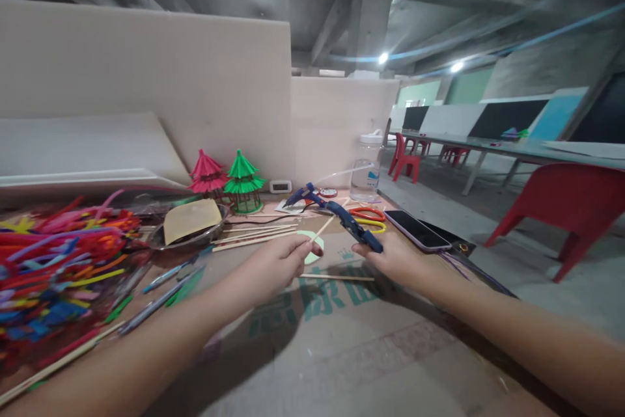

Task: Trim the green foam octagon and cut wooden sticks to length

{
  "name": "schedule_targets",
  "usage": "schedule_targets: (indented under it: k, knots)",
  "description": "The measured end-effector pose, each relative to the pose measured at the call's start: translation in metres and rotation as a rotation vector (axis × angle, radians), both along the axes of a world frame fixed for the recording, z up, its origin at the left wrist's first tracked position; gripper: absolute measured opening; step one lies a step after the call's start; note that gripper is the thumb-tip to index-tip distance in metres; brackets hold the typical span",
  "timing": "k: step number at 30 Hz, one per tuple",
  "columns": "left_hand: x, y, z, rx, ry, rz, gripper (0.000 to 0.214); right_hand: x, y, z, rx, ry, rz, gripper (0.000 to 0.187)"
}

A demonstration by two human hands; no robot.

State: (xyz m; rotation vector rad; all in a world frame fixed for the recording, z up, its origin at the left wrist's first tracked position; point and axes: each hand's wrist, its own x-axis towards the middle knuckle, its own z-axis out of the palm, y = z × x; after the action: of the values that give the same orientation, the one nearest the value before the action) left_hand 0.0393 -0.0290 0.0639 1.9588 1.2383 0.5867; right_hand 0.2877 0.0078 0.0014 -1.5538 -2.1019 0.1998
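Note:
My left hand (289, 259) is closed in a pinch on a thin wooden stick (323, 229), which slants up and to the right. My right hand (398, 265) grips a dark blue pliers-like cutter (359, 233) by its handle end. The stick's far end lies close to the cutter's front; whether they touch I cannot tell. Below the pinched fingers is a pale green disc (308, 259), partly hidden by the hand. Another wooden stick (336, 278) lies flat between my hands. Behind the cutter sits a blue glue gun (303, 193), its nozzle toward the left.
Pipe cleaners (63, 254) heap up at left, beside a metal bowl (217, 229). Loose sticks (258, 235) lie near a pink (208, 173) and a green paper pavilion (240, 176). A water bottle (366, 170), yellow-handled scissors (375, 227) and a phone (417, 229) are at right.

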Motion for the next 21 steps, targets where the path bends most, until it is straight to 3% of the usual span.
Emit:
schedule_targets:
  k: [8, 17, 21]
  knots:
    - [0.0, 0.004, -0.003, -0.109, -0.065, 0.009, 0.04, -0.005, 0.006, -0.008, -0.015, -0.007, -0.089, 0.045]
    - [-0.002, 0.009, -0.008, -0.072, -0.058, 0.001, 0.041, -0.004, 0.007, -0.01, 0.021, 0.078, -0.029, 0.035]
    - [-0.016, 0.018, 0.001, -0.028, 0.058, -0.051, 0.045, 0.003, 0.009, -0.004, -0.016, 0.148, -0.052, 0.038]
